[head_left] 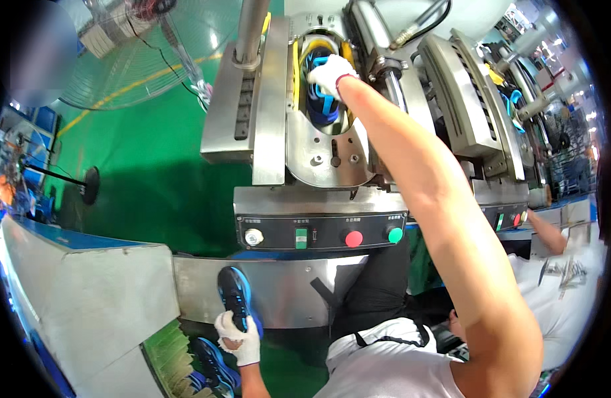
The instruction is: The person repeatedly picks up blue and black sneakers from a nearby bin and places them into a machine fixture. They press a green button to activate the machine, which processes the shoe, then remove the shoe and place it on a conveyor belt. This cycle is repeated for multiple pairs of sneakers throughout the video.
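My right hand [332,74], in a white glove, reaches far forward into the metal machine. Its fingers are closed over the top of a black and blue sneaker [322,99], which sits lengthwise in the machine's cradle [332,159] between yellow side pads. The glove hides part of that sneaker's upper. Down at the left, my left hand [241,338], also gloved in white, grips one end of another black and blue sneaker [235,292]. This one is held over the steel plate [292,285] below the machine, its other end pointing away from me.
A control panel [318,233] with red and green buttons fronts the machine. More sneakers [216,365] lie beside slatted green-yellow material at lower left, near a pale cabinet [93,285]. A caged fan [146,53] stands far left. Another person [557,292] is beside a second machine [461,99] at right.
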Available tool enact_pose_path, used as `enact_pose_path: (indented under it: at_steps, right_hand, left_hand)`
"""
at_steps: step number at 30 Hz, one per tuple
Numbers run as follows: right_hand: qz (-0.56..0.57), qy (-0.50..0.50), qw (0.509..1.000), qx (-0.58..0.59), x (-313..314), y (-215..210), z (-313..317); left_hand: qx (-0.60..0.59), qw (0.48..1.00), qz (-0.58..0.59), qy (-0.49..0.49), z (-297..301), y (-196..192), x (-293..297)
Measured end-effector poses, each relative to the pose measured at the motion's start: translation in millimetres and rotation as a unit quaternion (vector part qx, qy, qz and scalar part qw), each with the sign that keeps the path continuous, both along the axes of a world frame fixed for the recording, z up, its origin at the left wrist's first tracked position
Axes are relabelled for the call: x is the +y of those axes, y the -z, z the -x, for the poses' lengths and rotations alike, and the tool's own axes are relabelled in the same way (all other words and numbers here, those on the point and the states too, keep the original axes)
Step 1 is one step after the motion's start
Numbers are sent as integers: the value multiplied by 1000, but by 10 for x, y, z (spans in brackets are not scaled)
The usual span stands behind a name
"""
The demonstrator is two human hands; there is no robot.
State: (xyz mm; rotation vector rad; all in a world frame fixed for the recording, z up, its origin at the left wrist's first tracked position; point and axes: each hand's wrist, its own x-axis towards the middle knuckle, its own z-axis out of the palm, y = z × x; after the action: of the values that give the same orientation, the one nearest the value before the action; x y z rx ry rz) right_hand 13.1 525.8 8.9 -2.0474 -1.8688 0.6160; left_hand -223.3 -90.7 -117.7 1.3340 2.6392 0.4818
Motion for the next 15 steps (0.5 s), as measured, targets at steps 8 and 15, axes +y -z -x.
enact_pose_path:
  at_steps: [8,15]
  right_hand:
    - [-44,-109,992,49,-1462,-969,69]
    - [-216,-321,918,85,-3828,-73,-1122]
  left_hand:
    - [26,999,-13,-16,-36,-1,-18]
    - [-115,991,60,-10,-736,-202,37]
